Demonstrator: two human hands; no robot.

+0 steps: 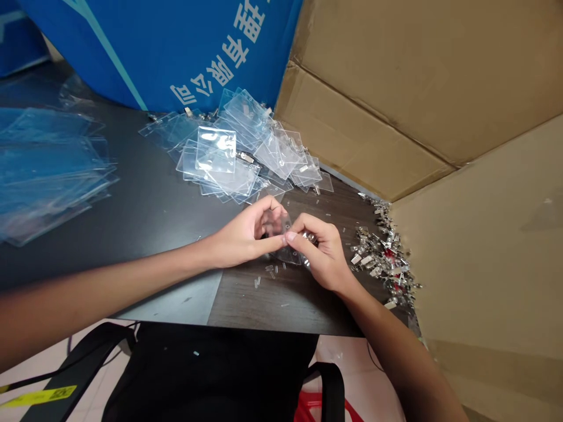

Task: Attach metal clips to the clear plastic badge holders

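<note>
Both my hands meet over the dark table point(153, 217). My left hand point(244, 234) pinches a clear plastic badge sleeve point(288, 253) between thumb and fingers. My right hand point(321, 252) grips the same sleeve from the right, and a small metal clip point(309, 237) shows at its fingertips. Just beyond the hands lies a heap of clear badge sleeves point(237, 152), some with clips on them. To the right of my right hand is a pile of loose metal clips point(385, 258).
A stack of clear sleeves point(48, 170) lies at the table's left. A blue panel with white lettering point(176, 53) stands behind. Cardboard boxes point(440, 117) wall in the back and right. Small plastic bits point(268, 272) lie near the hands. A black bag point(211, 375) sits below the table edge.
</note>
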